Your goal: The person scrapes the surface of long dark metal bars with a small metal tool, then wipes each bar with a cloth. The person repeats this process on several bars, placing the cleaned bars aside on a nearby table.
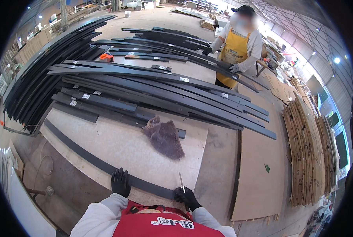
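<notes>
A long dark grey board (81, 151) lies along the near edge of the pale tabletop (117, 138), seeming curved in this view. My left hand (121, 182), in a black glove, rests across its near part with fingers stretched out. At the board's right end is my right hand (187, 197), also gloved in black, closed around a slim knife (181, 183) whose blade points up and away from me. Whether this hand also touches the board, I cannot tell. Beyond the board, a crumpled brownish-purple cloth (164, 138) lies on the tabletop.
Several dark boards with white labels (160, 87) are piled across the table's far part, and more are stacked at left (46, 71). An orange tape dispenser (106, 58) sits among them. Across the table, a person in a yellow apron (235, 49) touches boards. Cardboard sheets (259, 170) lie at right.
</notes>
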A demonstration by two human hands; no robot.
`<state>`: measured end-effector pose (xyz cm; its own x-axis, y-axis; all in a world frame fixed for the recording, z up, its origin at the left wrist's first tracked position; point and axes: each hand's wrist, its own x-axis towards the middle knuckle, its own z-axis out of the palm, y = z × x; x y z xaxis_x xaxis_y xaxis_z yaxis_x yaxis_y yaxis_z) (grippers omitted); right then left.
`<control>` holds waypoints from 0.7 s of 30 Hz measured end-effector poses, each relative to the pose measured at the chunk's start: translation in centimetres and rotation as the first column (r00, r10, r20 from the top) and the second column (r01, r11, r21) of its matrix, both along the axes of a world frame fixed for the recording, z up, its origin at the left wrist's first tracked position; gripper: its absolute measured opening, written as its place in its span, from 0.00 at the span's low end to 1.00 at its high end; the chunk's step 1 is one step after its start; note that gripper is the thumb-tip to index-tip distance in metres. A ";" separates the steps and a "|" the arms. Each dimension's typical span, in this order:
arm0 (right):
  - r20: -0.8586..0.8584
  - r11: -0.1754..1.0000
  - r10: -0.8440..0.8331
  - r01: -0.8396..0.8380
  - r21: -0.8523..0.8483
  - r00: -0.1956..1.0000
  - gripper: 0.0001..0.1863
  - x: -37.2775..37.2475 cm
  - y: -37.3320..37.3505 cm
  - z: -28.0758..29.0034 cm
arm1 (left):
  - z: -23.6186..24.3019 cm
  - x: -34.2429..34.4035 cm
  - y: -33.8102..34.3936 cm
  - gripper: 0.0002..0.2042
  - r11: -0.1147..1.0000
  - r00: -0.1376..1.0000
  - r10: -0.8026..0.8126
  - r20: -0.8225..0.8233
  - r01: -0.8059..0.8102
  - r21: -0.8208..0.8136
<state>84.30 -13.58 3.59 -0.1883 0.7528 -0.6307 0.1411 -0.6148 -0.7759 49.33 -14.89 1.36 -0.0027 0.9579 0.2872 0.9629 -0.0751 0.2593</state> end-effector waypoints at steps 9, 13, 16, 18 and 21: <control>0.015 0.999 -0.027 0.028 -0.037 1.000 0.15 -0.5 0.0 1.5 | 0.1 0.0 -0.1 0.25 1.000 1.000 -0.002 -0.025 0.002 -0.012; 0.054 0.994 -0.096 0.098 -0.048 0.994 0.14 -0.7 -0.2 1.2 | 0.0 0.2 -0.2 0.23 1.000 1.000 0.003 -0.012 -0.003 0.005; 0.054 0.996 -0.068 0.071 -0.054 0.996 0.14 -0.3 -0.1 0.2 | 1.1 0.5 0.0 0.23 1.000 1.000 0.003 0.010 -0.003 -0.018; 0.055 0.996 -0.075 0.077 -0.036 0.996 0.14 -0.5 -0.1 0.6 | 1.2 0.4 -0.2 0.23 1.000 1.000 0.003 0.011 -0.003 -0.017; 0.021 0.994 -0.103 0.103 -0.040 0.995 0.14 -0.8 -0.1 0.7 | 0.5 0.1 -0.1 0.23 1.000 1.000 0.016 -0.006 -0.016 0.008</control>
